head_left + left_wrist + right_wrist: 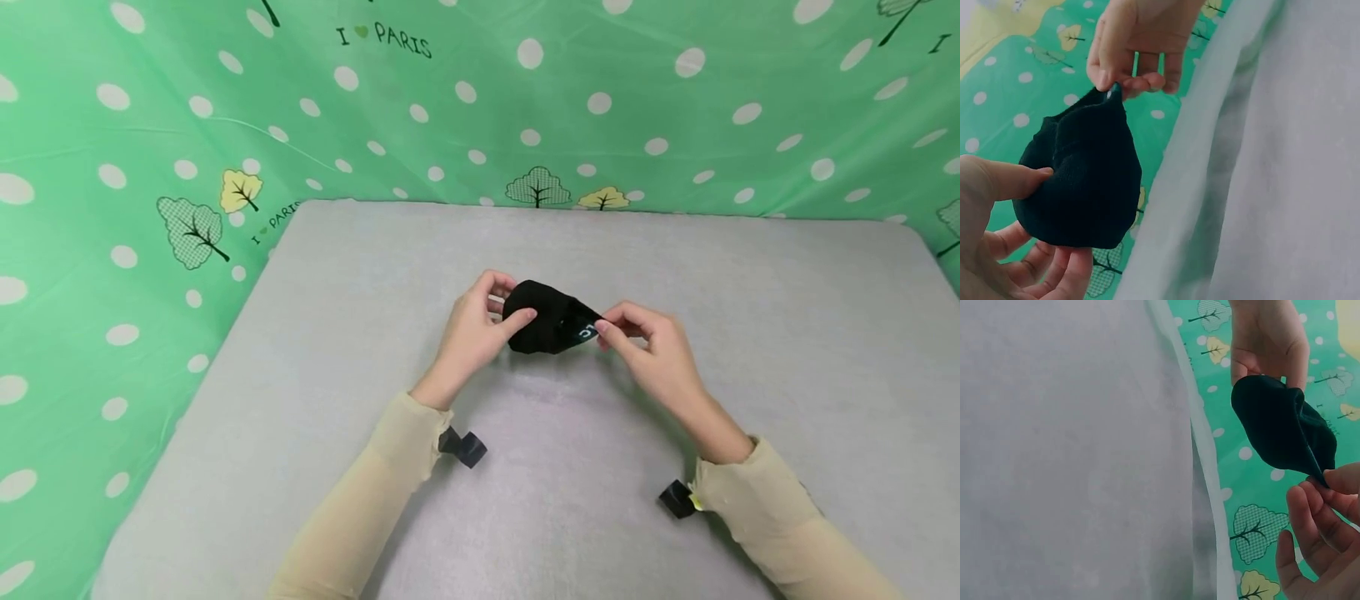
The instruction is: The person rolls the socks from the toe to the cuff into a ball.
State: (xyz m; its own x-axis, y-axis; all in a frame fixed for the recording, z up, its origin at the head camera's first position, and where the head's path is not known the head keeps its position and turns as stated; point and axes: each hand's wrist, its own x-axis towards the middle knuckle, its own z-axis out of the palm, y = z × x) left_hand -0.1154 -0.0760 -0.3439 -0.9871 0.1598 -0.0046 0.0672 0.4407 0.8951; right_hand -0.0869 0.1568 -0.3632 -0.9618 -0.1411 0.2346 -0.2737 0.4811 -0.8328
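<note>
A black, low-cut sock (536,317), gathered into a rounded pouch, is held above the table between both hands. My left hand (478,321) grips its rounded end, thumb on the near face and fingers behind and beneath. At the other end, my right hand (652,354) pinches the pointed edge between thumb and fingertips and draws it outward. Pale letters show on the dark inner surface by that tip. In the left wrist view the sock (1085,181) hangs below the right hand's pinch; the right wrist view shows its open edge (1310,440).
The grey-covered table (337,333) extends around the hands. Behind it and at the left hangs a green dotted curtain (420,83) with tree prints. A small black wrist device (471,450) sits at the left cuff, another black device (677,499) at the right.
</note>
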